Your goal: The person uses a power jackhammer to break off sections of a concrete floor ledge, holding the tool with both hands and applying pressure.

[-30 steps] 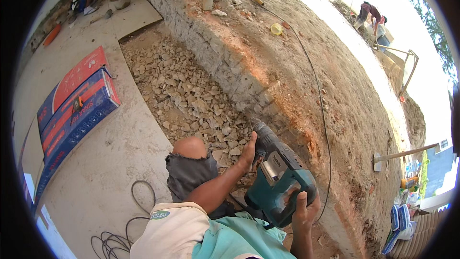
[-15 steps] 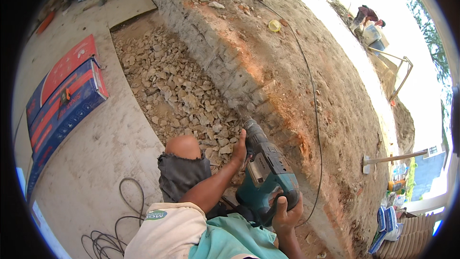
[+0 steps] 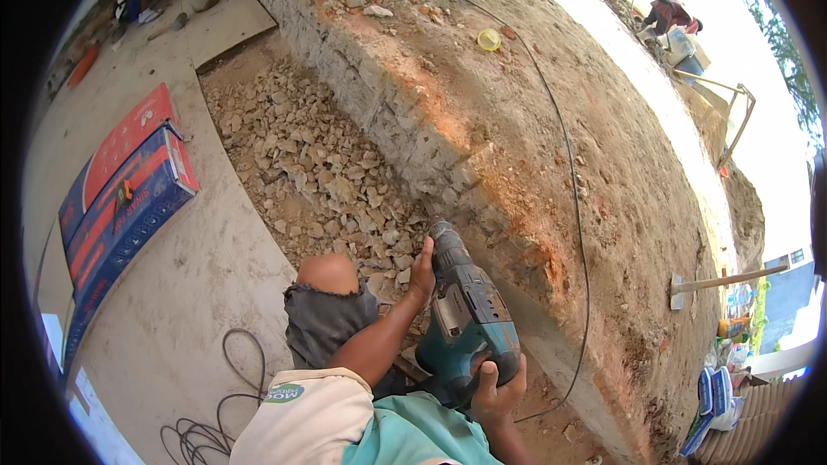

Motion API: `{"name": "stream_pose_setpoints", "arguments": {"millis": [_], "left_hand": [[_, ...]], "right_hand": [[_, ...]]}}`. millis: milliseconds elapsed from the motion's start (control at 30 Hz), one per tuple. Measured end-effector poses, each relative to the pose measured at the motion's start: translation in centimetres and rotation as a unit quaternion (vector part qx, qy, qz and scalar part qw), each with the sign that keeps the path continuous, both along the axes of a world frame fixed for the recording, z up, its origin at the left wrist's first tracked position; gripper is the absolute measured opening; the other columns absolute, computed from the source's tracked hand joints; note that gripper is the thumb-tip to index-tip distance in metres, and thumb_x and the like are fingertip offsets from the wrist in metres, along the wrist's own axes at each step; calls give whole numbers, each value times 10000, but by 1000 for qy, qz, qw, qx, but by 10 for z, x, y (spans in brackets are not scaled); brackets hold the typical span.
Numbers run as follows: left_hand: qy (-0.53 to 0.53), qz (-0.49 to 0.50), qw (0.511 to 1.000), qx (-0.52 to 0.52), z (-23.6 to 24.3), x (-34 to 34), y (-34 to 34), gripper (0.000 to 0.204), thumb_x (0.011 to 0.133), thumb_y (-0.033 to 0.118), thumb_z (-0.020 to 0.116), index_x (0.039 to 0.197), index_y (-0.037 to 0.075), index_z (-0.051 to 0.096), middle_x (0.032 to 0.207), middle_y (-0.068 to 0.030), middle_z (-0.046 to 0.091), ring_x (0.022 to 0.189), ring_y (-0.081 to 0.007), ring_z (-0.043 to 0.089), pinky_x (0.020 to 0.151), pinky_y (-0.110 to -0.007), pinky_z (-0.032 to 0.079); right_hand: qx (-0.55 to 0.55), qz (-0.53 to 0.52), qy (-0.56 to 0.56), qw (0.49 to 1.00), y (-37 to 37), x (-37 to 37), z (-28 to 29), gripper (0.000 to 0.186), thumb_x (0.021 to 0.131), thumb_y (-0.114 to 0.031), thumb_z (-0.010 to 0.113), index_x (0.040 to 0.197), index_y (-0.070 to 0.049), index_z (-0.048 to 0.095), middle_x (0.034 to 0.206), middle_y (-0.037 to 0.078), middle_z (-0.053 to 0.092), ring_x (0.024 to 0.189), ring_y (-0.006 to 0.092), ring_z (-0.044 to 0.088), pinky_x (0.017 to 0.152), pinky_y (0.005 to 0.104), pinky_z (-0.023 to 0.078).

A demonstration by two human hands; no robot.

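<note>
At lower centre, the left hand (image 3: 421,274), its forearm (image 3: 379,347) slanting up from below, clasps the drill (image 3: 475,300) near its nose while the right hand (image 3: 498,398) clamps the rear handle (image 3: 506,367), which has swung leftward, nearer the knee (image 3: 328,274), since a second ago.

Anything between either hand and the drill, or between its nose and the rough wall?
Nothing visible: the left hand is against the front of the drill, the right hand at its rear. No loose object shows between its nose and the rough wall; whether they touch is unclear.
</note>
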State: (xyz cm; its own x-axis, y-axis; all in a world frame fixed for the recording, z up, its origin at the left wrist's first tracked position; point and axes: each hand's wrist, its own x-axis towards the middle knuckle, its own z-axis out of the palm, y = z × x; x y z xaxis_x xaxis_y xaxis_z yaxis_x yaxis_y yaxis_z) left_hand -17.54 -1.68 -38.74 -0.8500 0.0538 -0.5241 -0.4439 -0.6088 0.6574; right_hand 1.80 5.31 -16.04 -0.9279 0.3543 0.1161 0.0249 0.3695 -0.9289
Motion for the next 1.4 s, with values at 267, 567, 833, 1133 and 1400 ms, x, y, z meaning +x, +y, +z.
{"name": "stream_pose_setpoints", "arguments": {"millis": [267,567,833,1133,1400], "left_hand": [[-54,-69,994,-64,18,-15,6,809,848,791,435,855,9,647,798,-52,591,716,-171,564,652,-342,458],[-50,-33,997,-54,45,-27,4,795,837,810,420,833,36,601,765,-56,574,644,-174,550,573,-332,427],[-58,-75,995,-1,36,-42,-13,949,827,837,373,1219,-21,480,1149,-119,524,1003,-231,525,843,-361,405],[-91,-96,984,-117,44,13,-16,847,828,855,317,721,55,575,660,-52,536,595,-186,540,546,-358,435],[10,-83,996,-42,65,22,-7,861,870,804,339,949,2,640,870,-79,604,766,-203,567,680,-364,462]], "right_hand": [[-98,-31,-50,993,17,-56,49,336,954,-329,630,982,-22,496,744,34,574,606,106,569,536,229,455],[-67,-26,-81,994,20,-81,57,300,964,-303,620,941,-25,511,710,29,570,577,101,565,518,239,454],[-74,1,-94,993,35,-102,26,297,956,-286,630,986,-7,531,716,39,595,567,106,575,511,250,466],[-101,-22,-69,992,9,-25,52,389,942,-348,638,1069,1,522,780,72,620,607,140,601,563,271,511],[-60,5,14,998,-5,15,60,425,920,-385,666,1024,-3,512,791,75,624,651,137,595,587,257,489]]}}
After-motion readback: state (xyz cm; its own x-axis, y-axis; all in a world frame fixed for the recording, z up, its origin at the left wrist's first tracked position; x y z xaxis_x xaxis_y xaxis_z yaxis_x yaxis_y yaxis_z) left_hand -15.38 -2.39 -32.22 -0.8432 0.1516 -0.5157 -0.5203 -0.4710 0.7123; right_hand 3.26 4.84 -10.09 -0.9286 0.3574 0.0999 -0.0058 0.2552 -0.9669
